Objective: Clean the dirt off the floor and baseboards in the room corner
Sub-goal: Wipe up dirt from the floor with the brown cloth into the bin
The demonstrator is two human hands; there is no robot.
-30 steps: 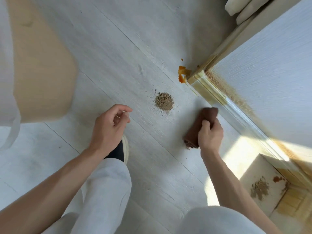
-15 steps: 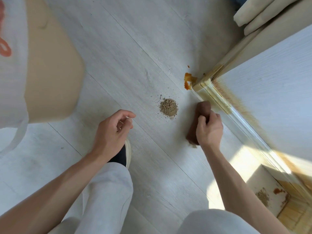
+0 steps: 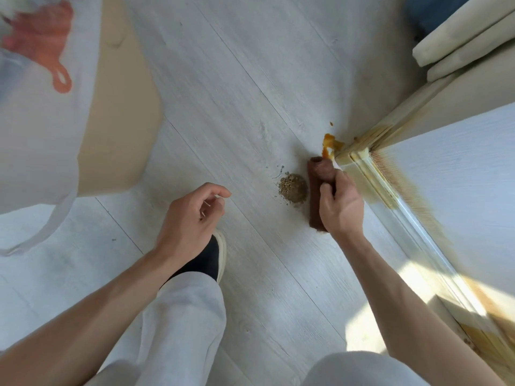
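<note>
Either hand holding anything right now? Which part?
The right hand grips the brown cloth roll around its middle to near end, and the far end points at the orange stain. The left hand holds nothing, its fingers loosely curled.

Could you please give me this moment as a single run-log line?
right hand: grips brown cloth on floor by baseboard | left hand: idle, holds nothing | dirt pile, orange stain: uncleaned
</note>
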